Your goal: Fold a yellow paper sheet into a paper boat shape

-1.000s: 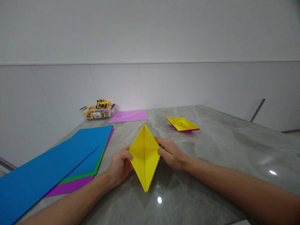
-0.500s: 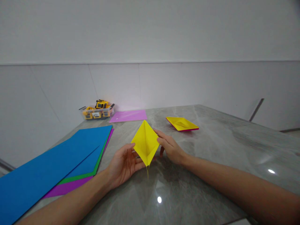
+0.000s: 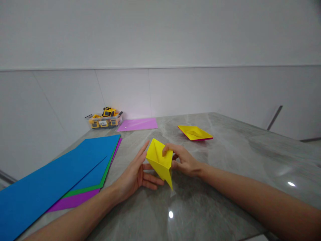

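A folded yellow paper shape [image 3: 160,162] is held just above the grey marble table [image 3: 225,160] in front of me. My right hand [image 3: 182,160] pinches its right edge, one finger hooked over the top fold. My left hand [image 3: 136,175] is spread open, its fingers stretched along the paper's left side and underneath, touching it. The shape is tilted, its sharp tip pointing down towards the table.
A stack of blue, green and purple sheets [image 3: 62,170] lies at the left. A finished yellow paper boat [image 3: 195,133] sits further back, a pink sheet [image 3: 137,124] beside it, and a clear box of yellow toy trucks [image 3: 105,119] by the wall.
The yellow shape went from an upright flat diamond held at both side corners to a tilted, partly opened form. My left hand let go and opened; my right hand kept hold.
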{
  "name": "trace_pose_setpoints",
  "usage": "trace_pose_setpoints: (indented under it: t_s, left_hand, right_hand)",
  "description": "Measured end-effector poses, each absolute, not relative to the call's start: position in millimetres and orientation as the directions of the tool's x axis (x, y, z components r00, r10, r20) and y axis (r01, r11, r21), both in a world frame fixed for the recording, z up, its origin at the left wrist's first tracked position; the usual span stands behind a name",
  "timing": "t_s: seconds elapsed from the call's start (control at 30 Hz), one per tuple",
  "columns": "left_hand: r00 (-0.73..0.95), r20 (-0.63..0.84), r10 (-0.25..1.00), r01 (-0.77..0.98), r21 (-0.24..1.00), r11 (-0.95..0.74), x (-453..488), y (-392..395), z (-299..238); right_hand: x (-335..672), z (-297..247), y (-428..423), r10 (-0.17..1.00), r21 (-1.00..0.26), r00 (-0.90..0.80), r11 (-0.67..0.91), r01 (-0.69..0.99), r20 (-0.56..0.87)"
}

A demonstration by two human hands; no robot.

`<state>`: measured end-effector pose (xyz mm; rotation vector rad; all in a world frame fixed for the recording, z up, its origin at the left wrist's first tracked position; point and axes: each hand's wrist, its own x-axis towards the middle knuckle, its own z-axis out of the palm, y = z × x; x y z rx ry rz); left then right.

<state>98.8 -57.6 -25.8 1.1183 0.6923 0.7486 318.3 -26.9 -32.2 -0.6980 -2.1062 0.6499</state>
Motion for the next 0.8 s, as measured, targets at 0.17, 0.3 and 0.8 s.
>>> trace_pose_setpoints:
  t_s: [0.17,0.3,0.8]
  left_hand:
    - [0.442,0.076,0.894,-0.037,0.997,-0.067,97.6,-55.3,-28.3]
    - [0.471,0.166,0.866,0.022,0.980,-0.200,94.8,-48.4,-30.8]
    - [0.325,0.069,0.943,-0.031,0.998,-0.063,93.5,-45.9,-35.1]
  right_hand:
    - [315.0,-32.5,-27.5,0.755,-0.713,-0.496,0.620,0.327,0.428]
    - [313.4,-33.2,-27.8,0.797,-0.778,-0.507,0.532,0.333,0.328]
    - [310.6,-39.8,-25.9,0.878,-0.889,-0.426,0.358,0.285,0.217]
